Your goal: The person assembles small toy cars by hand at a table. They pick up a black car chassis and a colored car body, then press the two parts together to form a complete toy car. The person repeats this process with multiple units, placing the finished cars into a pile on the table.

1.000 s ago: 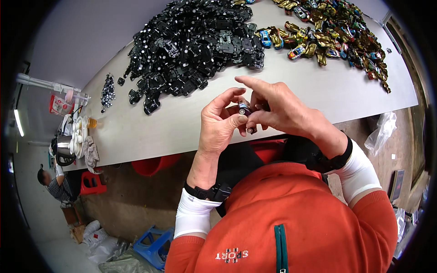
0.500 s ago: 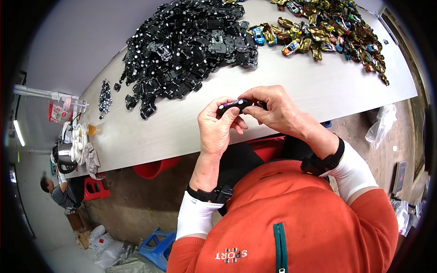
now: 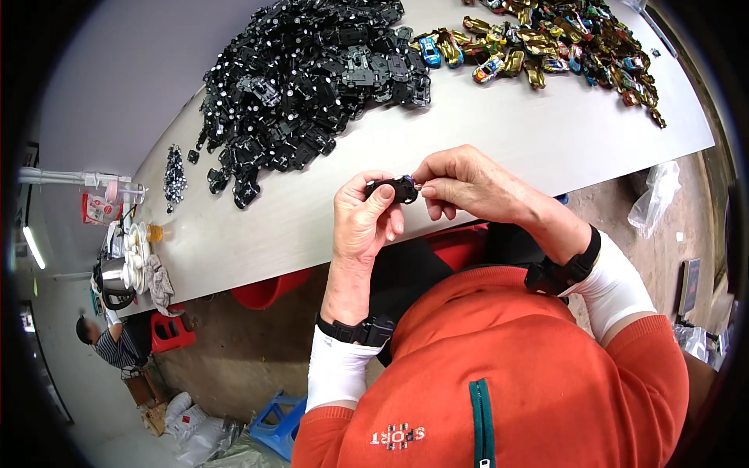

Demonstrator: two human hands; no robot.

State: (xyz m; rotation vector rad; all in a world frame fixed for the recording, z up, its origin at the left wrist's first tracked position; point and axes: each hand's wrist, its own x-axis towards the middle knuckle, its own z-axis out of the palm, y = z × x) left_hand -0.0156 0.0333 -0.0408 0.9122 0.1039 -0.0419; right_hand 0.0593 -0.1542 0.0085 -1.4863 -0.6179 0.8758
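Both of my hands meet over the near edge of the grey table. My left hand grips a small black toy car chassis between thumb and fingers. My right hand pinches the right end of the same chassis, where a small purple and pale part shows. Farther back on the table lies a large heap of black chassis parts. A heap of coloured toy car bodies lies at the far right.
A small pile of tiny dark parts lies at the table's left. A kettle and cups crowd the far left end. Red tubs stand under the table, and a blue stool and bags beside it. Another person sits at the left.
My hands have dropped lower toward the table edge. The chassis has turned to lie level between both hands, and my right hand now pinches its right end.
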